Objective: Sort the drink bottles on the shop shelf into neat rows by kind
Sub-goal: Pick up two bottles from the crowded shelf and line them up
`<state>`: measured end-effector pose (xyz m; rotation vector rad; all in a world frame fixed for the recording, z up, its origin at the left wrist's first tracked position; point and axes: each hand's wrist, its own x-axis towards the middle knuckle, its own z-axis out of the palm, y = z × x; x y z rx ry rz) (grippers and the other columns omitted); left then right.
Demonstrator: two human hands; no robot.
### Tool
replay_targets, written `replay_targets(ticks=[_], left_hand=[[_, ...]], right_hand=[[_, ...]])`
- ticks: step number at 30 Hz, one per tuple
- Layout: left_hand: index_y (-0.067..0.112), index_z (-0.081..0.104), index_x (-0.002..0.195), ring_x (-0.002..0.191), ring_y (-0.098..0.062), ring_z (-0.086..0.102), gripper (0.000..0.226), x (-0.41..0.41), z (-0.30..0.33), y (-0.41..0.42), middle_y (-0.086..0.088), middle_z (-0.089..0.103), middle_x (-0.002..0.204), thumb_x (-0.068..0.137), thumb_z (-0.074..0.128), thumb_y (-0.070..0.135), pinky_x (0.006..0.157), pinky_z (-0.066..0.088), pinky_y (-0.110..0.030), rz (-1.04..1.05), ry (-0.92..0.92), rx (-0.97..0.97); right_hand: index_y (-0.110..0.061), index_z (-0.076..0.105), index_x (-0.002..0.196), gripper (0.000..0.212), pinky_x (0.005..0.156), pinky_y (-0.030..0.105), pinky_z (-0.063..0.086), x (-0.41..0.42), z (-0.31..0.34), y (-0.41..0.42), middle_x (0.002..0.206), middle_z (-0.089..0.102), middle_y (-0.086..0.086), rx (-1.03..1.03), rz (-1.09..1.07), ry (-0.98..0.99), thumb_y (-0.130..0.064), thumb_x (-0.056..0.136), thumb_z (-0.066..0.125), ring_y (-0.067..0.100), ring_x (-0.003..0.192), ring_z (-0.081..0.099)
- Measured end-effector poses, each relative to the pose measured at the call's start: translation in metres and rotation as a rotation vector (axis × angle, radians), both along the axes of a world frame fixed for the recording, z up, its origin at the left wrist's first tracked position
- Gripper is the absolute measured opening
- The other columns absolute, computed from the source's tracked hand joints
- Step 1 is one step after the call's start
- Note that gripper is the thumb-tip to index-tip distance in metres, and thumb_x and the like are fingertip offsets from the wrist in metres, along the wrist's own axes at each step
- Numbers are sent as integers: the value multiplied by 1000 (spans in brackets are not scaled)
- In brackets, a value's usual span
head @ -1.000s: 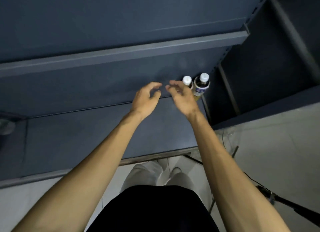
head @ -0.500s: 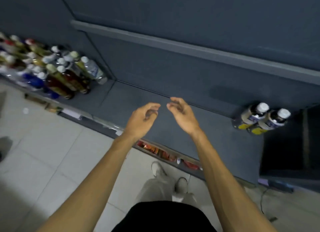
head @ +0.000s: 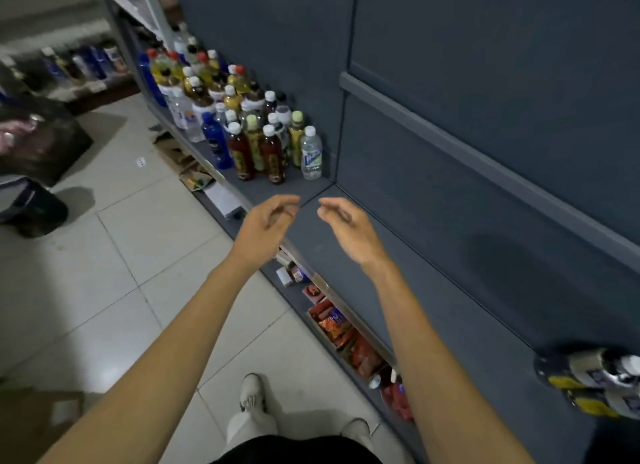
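A mixed crowd of drink bottles [head: 242, 117] stands on the dark grey shelf [head: 433, 290] at upper left: brown tea bottles [head: 273, 155], a clear water bottle [head: 311, 154], a blue bottle [head: 216, 145]. Two white-capped bottles with yellow labels [head: 595, 382] stand together at the shelf's far right, blurred. My left hand [head: 266, 226] and my right hand [head: 349, 230] hover side by side over the shelf's front, fingers loosely curled and apart, holding nothing. Both are short of the mixed bottles.
Snack packets [head: 343, 332] lie on a lower ledge under the shelf's front edge. Cardboard scraps [head: 187, 166] lie on the tiled floor by the shelf. A dark bin [head: 34, 207] and another bottle rack [head: 83, 62] are at the left. My feet [head: 252, 394] are below.
The view has swung left: the two-bottle pair slid to the far right edge and the mixed bottles came nearer and more central. Both hands stay empty, now a little wider apart.
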<state>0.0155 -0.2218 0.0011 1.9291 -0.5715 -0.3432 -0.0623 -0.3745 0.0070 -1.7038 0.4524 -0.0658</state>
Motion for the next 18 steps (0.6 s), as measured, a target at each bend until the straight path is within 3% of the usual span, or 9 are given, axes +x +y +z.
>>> replay_targets(ticks=[4, 7, 10, 13, 16, 18], left_hand=[[22, 59, 117, 106, -8, 58, 27, 44, 4, 47, 3, 64, 112, 98, 46, 9, 92, 44, -21, 27, -10, -4], [22, 62, 117, 109, -11, 59, 26, 77, 2, 85, 3, 65, 114, 98, 48, 12, 95, 46, -25, 67, -6, -15], [17, 62, 119, 109, -10, 59, 26, 99, 2, 108, 3, 65, 115, 98, 48, 13, 93, 46, -23, 63, 1, -19], [15, 62, 119, 105, -4, 60, 26, 118, -2, 129, 4, 66, 113, 98, 47, 12, 88, 45, -12, 96, 30, -39], [21, 62, 114, 96, 11, 58, 24, 131, -16, 149, 10, 65, 106, 99, 46, 11, 81, 41, -1, 116, 74, -25], [24, 62, 114, 100, 9, 58, 25, 139, -28, 155, 11, 65, 107, 99, 46, 11, 84, 41, -3, 116, 110, -1]], right_hand=[[-23, 60, 122, 27, 81, 9, 41, 48, 12, 41, 116, 62, -9, -46, 11, 3, -29, 96, 56, -2, 102, 56], [-24, 61, 120, 25, 93, 24, 45, 82, 13, 72, 118, 63, -5, -54, 6, 15, -30, 96, 56, 9, 108, 59], [-21, 61, 119, 25, 98, 30, 46, 115, 12, 100, 113, 63, -7, -46, 0, 21, -28, 95, 57, 13, 110, 60], [-22, 61, 117, 23, 98, 33, 48, 139, 7, 116, 109, 62, -9, -43, -14, 23, -28, 95, 57, 14, 109, 60], [-22, 60, 119, 25, 96, 31, 47, 150, -4, 118, 116, 62, -4, -64, 8, 60, -29, 95, 56, 14, 110, 59], [-21, 59, 121, 27, 95, 29, 46, 154, -18, 115, 118, 62, -5, -53, 20, 83, -30, 96, 56, 11, 110, 59]])
